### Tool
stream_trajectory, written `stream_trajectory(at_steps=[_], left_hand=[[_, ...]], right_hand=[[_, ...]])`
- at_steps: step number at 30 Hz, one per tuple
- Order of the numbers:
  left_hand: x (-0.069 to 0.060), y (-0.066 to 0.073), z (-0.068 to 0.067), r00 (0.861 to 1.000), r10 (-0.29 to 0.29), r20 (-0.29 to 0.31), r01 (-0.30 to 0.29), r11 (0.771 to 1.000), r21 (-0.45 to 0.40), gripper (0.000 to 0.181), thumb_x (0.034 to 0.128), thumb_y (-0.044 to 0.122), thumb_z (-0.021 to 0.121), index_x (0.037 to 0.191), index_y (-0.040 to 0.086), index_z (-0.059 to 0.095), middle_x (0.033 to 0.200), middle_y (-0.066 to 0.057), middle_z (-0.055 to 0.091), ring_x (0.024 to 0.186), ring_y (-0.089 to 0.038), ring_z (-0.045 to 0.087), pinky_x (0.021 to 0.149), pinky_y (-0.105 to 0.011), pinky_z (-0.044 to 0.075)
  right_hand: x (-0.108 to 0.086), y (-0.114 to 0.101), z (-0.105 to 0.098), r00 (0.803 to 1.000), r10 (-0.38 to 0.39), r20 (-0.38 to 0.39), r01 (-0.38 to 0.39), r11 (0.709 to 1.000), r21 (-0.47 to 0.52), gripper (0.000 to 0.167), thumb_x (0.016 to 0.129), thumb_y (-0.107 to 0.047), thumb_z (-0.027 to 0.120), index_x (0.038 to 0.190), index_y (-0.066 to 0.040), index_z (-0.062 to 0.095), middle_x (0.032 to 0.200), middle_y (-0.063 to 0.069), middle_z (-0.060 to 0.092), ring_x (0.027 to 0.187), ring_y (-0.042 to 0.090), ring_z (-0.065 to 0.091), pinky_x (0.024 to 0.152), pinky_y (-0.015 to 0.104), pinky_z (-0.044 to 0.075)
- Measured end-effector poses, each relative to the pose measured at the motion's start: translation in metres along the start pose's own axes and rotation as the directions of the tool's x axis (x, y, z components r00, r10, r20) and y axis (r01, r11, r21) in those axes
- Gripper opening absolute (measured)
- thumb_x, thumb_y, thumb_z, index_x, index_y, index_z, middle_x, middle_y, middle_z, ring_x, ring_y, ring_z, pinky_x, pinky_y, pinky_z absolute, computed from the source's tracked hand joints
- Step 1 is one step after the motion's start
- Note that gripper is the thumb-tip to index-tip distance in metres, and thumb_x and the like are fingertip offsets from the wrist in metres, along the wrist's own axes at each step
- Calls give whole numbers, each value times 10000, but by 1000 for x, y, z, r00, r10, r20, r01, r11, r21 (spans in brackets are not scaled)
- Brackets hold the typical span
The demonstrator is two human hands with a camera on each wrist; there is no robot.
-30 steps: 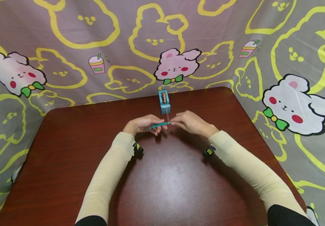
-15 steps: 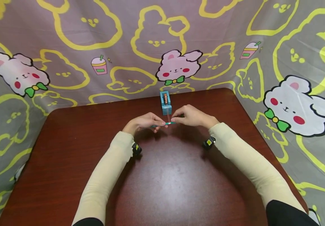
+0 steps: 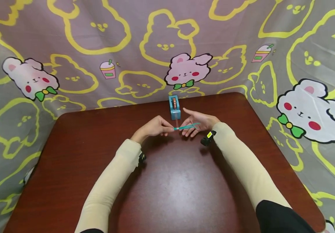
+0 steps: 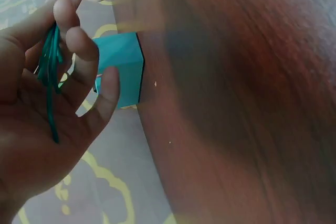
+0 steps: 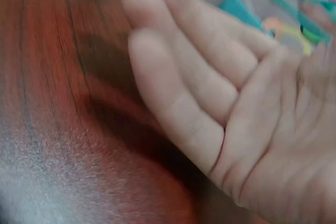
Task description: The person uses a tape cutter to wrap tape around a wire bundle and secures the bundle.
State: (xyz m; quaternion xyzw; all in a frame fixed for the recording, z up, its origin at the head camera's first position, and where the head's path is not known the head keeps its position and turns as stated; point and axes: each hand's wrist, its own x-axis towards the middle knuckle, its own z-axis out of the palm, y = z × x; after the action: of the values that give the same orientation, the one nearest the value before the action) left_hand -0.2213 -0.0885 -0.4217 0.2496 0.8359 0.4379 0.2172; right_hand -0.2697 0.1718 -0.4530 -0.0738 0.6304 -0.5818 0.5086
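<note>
Near the blue tape dispenser point(image 3: 175, 114), the left hand point(image 3: 152, 127) pinches the green cords point(image 3: 186, 127) just left of where a clear tape strip point(image 3: 177, 123) meets them; the right hand point(image 3: 204, 119) has its fingers spread wide by their right end, whether touching I cannot tell. Wrapping neatly, seemingly the step in hand, calls for a firm pinch and a taut strip square to the cords. The dispenser, far on the surface point(image 3: 167, 181), holds a brownish tape roll point(image 3: 174, 103).
</note>
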Motion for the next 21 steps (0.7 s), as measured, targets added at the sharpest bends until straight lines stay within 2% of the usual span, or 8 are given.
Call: stream_trajectory(at_steps=[2,5,11,15,21], left_hand=[[-1,2,2,1000,11,-17,-10,999,43,214,956,155,715,1037,-34,777,633,-134,665,522,-123,533,524,-280,445],[-2,4,3,999,19,-43,-14,995,102,202,948,169,729,1033,-4,789,653,-147,678,524,-102,521,511,-238,404],[-2,6,5,997,36,-71,-24,987,160,189,945,182,733,1041,33,798,694,-167,700,551,-105,547,529,-241,412],[-3,8,5,997,38,-74,-24,982,189,185,950,190,727,1045,49,802,708,-165,708,572,-134,562,538,-250,403],[-4,9,6,995,36,-95,-18,981,192,180,946,191,732,1042,56,803,732,-166,719,678,-319,660,545,-254,404]], right_hand=[[2,5,-3,997,13,71,-15,999,38,922,1022,-684,177,1197,90,646,932,160,732,832,264,707,701,382,579],[4,11,-4,991,3,132,-9,999,51,829,1059,-605,207,1141,81,665,825,106,725,751,210,699,602,317,558],[3,17,-5,991,-20,134,14,999,47,593,1088,-441,346,1040,22,715,727,52,695,656,160,660,552,264,515],[4,18,-5,986,-35,162,32,999,23,508,1089,-359,378,1016,1,729,704,39,692,626,145,662,532,249,516],[0,11,-3,984,-74,165,80,996,-28,412,1085,-258,437,1070,60,700,698,62,681,608,150,660,509,254,526]])
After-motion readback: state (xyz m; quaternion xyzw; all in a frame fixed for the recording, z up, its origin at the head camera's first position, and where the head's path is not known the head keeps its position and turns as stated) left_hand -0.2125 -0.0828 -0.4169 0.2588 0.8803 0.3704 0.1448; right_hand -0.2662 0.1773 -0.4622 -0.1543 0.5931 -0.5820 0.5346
